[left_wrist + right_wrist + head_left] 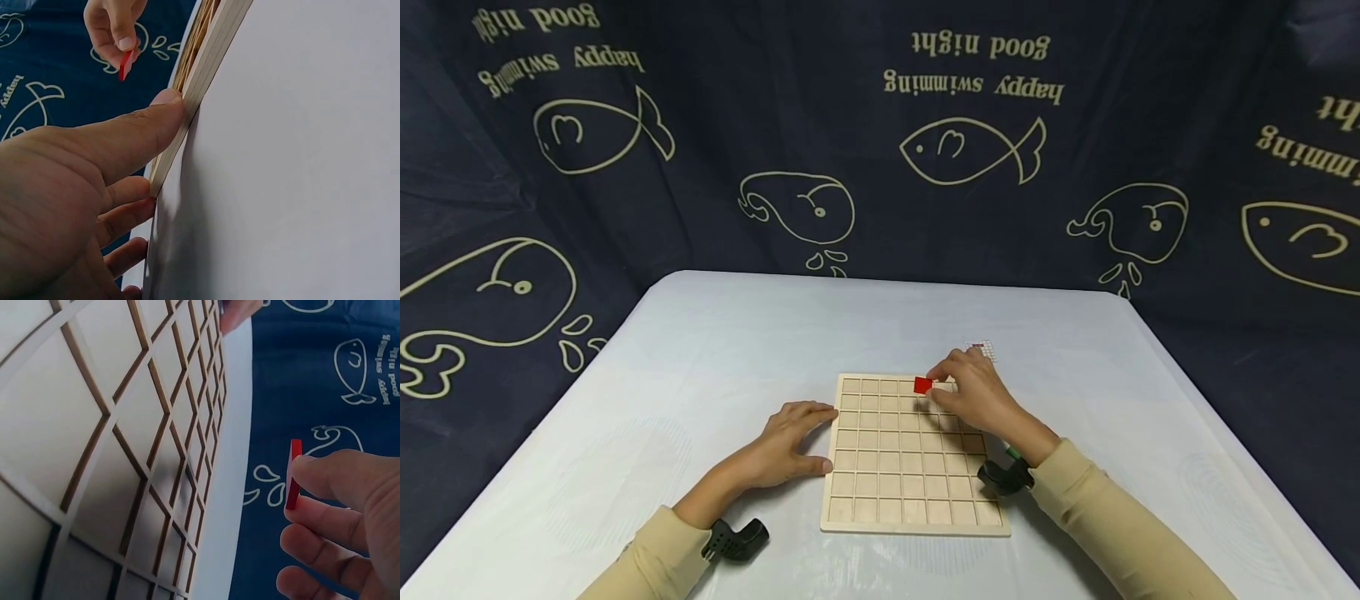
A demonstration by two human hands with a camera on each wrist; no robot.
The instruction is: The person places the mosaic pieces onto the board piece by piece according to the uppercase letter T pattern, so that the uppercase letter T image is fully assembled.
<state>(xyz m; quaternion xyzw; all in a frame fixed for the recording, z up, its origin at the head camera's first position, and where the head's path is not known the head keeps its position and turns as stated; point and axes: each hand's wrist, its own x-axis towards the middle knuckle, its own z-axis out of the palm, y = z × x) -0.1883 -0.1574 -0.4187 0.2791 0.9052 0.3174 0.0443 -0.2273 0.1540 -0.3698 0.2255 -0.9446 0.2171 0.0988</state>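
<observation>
A pale wooden grid board (pixel 891 485) lies on the white table, its square cells divided by thin raised strips. My right hand (pixel 973 390) pinches a small flat red square tile (pixel 922 385) between thumb and fingers, above the board's far edge. In the right wrist view the tile (pixel 294 474) stands on edge in the pinch, apart from the grid. With fingers spread, my left hand (pixel 786 446) rests against the board's left side; its thumb and fingertips touch the wooden edge (pixel 203 72) in the left wrist view.
Behind my right hand a small white gridded piece with red on it (pixel 983 348) is partly hidden on the white table (pixel 760 333). A dark blue curtain (pixel 865 108) with whale and fish outlines hangs beyond the table. Each wrist wears a black camera mount (pixel 735 540).
</observation>
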